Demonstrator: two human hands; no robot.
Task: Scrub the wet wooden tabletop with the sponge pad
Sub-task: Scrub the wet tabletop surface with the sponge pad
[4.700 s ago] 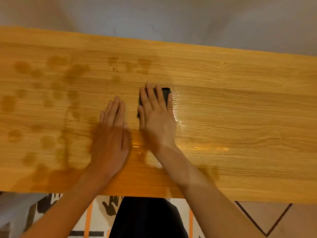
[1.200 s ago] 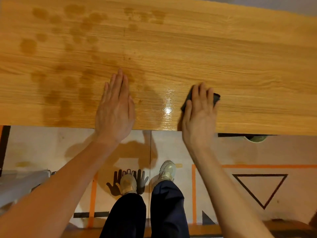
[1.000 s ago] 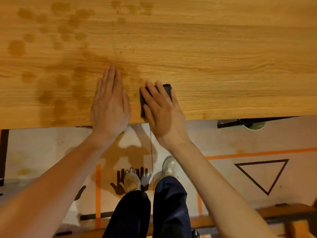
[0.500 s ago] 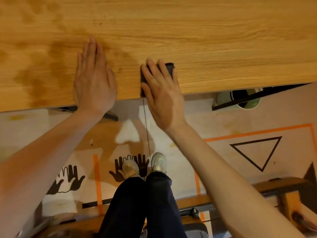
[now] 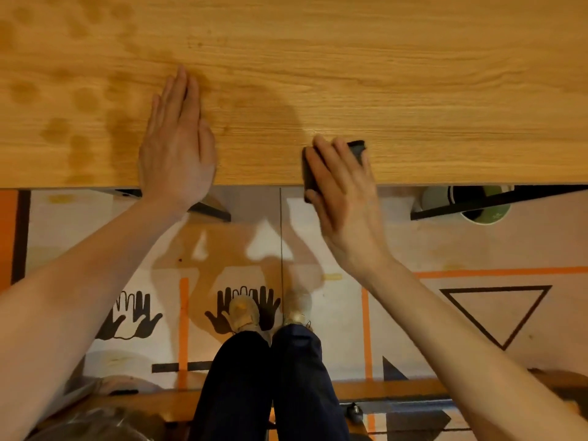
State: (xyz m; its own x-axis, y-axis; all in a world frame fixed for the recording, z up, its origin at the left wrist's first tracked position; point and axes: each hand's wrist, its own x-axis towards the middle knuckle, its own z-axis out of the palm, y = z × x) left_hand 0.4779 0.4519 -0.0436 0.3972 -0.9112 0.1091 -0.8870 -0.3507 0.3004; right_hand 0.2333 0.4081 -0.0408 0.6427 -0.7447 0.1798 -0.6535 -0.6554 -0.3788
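At the near edge of the desk (image 5: 413,74), right hand (image 5: 345,198) presses flat fingers (image 5: 321,157) on the soft, light sponge pad (image 5: 356,149); left hand (image 5: 176,148) lies open.

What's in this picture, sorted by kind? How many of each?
Hands: 2, the left hand flat on the tabletop, the right hand on the sponge pad
Sponge pads: 1
Tabletops: 1
Shoes: 2, left, right
Cups on the floor: 1
Total: 7
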